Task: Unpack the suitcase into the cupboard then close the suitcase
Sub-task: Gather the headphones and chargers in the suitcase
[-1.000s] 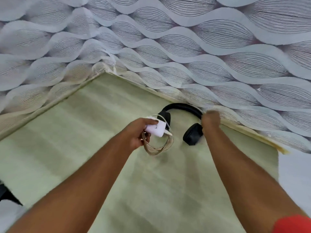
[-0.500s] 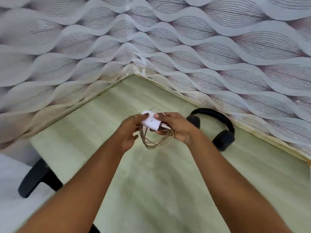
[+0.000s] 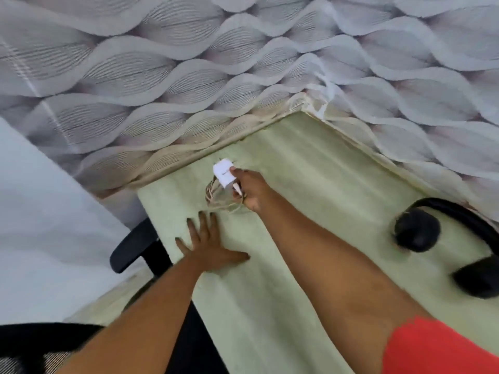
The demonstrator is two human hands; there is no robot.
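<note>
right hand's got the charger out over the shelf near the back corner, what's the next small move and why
Probably lower it the last bit and let go. The right hand pinches the white charger with its coiled cable hanging onto the green shelf surface, the left hand lies flat beside it, and the black headphones already rest well to the right.

Left hand: flat, palm down, fingers spread and straight. Right hand: arm extended forward, fingers curled, thumb pinching. Right sleeve: red, at upper arm.

Head camera looks steeply down, close over the shelf.
</note>
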